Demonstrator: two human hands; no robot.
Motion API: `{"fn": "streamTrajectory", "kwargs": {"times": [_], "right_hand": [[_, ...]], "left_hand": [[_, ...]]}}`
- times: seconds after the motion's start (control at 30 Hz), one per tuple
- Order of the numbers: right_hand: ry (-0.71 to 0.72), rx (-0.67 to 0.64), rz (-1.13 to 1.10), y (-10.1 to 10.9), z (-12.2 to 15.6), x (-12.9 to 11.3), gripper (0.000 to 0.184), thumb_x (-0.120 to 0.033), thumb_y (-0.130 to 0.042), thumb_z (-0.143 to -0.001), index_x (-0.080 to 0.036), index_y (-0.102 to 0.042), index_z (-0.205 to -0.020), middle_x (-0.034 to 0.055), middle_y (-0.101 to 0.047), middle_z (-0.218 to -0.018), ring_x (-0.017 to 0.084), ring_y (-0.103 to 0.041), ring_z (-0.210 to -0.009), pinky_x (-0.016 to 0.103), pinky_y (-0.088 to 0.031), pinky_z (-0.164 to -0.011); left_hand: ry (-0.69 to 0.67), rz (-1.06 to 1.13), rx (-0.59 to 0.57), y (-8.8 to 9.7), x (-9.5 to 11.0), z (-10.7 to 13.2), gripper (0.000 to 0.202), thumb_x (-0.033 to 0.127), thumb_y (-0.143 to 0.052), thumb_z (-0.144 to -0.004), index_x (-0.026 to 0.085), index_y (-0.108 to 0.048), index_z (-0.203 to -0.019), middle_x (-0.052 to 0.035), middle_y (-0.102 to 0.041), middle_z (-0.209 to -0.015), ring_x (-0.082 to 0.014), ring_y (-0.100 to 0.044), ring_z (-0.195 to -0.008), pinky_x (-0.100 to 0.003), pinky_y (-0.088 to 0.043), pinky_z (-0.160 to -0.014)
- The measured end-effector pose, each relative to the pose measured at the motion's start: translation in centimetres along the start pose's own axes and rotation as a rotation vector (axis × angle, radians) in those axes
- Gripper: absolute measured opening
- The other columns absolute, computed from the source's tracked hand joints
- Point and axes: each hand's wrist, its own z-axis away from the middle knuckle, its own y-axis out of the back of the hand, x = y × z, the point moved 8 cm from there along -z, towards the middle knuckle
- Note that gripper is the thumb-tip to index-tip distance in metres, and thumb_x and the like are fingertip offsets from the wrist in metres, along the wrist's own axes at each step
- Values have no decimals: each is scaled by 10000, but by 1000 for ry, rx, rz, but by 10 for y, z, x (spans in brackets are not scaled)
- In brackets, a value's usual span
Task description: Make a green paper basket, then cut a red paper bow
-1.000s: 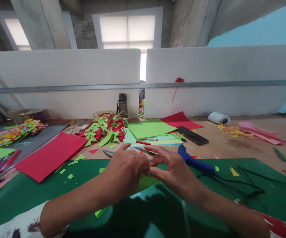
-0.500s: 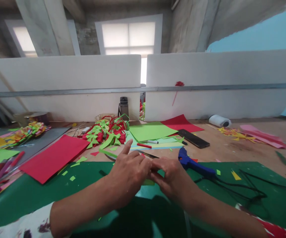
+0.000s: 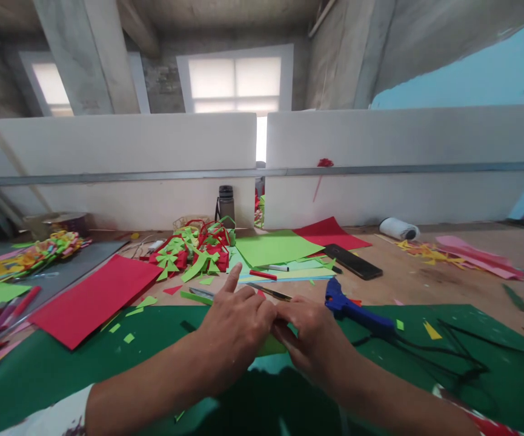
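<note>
My left hand [image 3: 241, 321] and my right hand [image 3: 311, 333] meet above the green mat [image 3: 162, 351], fingertips pressed together. Between them is a small piece of light green paper [image 3: 272, 346], mostly covered by the fingers. The left index finger sticks up and away while the other fingers curl on the paper. My right hand has thumb and index pinched against it. A blue glue gun [image 3: 357, 312] lies just right of my right hand. Beyond the hands are a thin pointed tool [image 3: 273, 293] and a red pen [image 3: 263, 275].
Red paper [image 3: 100, 297] lies at left, a light green sheet [image 3: 280, 247] farther back. Red and green paper bows [image 3: 193, 248] are piled before a dark bottle [image 3: 226, 206]. A phone [image 3: 353, 261] and a white roll [image 3: 398, 229] are at right. The glue gun's cable [image 3: 429, 354] loops over the mat.
The view has tilted slightly upward, so the scene sits a little lower. Both hands keep their hold on the paper, and a bit more of its green edge shows below the fingers.
</note>
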Motion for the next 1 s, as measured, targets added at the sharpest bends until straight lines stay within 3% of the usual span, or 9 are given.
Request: {"fn": "streamTrajectory", "kwargs": {"times": [0.1, 0.2, 0.33, 0.43, 0.53, 0.6, 0.7, 0.83, 1.0], "right_hand": [[-35, 18, -176, 4, -2, 7, 219, -191, -465, -841, -187, -588, -660, 20, -617, -628, 154, -502, -596, 292, -334, -633], [-210, 106, -493, 14, -8, 33, 171, -203, -562, -761, -188, -593, -594, -13, -574, -606, 141, -467, -601, 274, -325, -605], [-429, 216, -778, 18, -12, 65, 240, -327, -615, -739, -182, -563, -555, -49, -497, -511, 111, -456, -501, 246, -355, -519], [-508, 246, -982, 9, -12, 72, 318, -468, -667, -685, -183, -564, -590, -32, -568, -530, 133, -544, -498, 284, -456, -554], [-553, 252, -1135, -4, -8, 67, 364, -525, -707, -636, -180, -592, -631, 5, -634, -581, 171, -610, -546, 318, -504, -579], [-569, 246, -1193, -10, -5, 59, 362, -521, -728, -621, -179, -611, -640, 19, -659, -611, 184, -630, -580, 327, -518, -596], [-594, 240, -1302, -19, 0, 50, 314, -460, -770, -604, -178, -649, -672, 29, -684, -656, 200, -646, -637, 328, -522, -618], [-586, 221, -1402, -27, 4, 46, 260, -395, -764, -652, -171, -678, -749, 37, -692, -695, 202, -641, -663, 321, -507, -617], [-621, 171, -1358, -36, 12, 47, 270, -414, -757, -656, -160, -671, -687, 23, -675, -645, 179, -626, -624, 312, -483, -645]], "left_hand": [[-11, 68, 55, 7, -1, -1, 144, 102, -453, -821, 177, -575, -807, -43, -683, -792, -210, -605, -788, -577, -207, -1034], [-7, 114, 315, 43, -9, 6, 185, 145, -495, -834, 186, -557, -1003, -85, -656, -1095, -258, -546, -1057, -535, -228, -1036], [202, 308, 613, 82, -44, 40, 107, 155, -518, -842, 211, -555, -926, -38, -651, -896, -188, -583, -912, -344, -429, -853], [604, 596, 626, 62, -85, 71, 113, 314, -563, -829, 208, -537, -798, -21, -597, -817, -194, -584, -857, -300, -453, -741], [874, 1084, 492, 9, -99, 85, 351, 464, -618, -760, 190, -542, -966, -75, -623, -979, -249, -587, -969, -337, -472, -766], [898, 1431, 441, -20, -90, 80, 554, 535, -630, -715, 190, -508, -1131, -126, -555, -1216, -285, -524, -1118, -374, -458, -836], [769, 1816, 354, -41, -62, 61, 649, 456, -700, -678, 205, -463, -1227, -138, -561, -1240, -282, -561, -1086, -405, -427, -900], [615, 1986, 352, -33, -38, 41, 487, 353, -641, -775, 175, -509, -1209, -129, -629, -1142, -268, -590, -1049, -401, -435, -905], [623, 2050, 453, -21, -42, 35, 413, 311, -636, -785, 144, -567, -1155, -137, -668, -1053, -279, -619, -990, -400, -471, -853]]}}
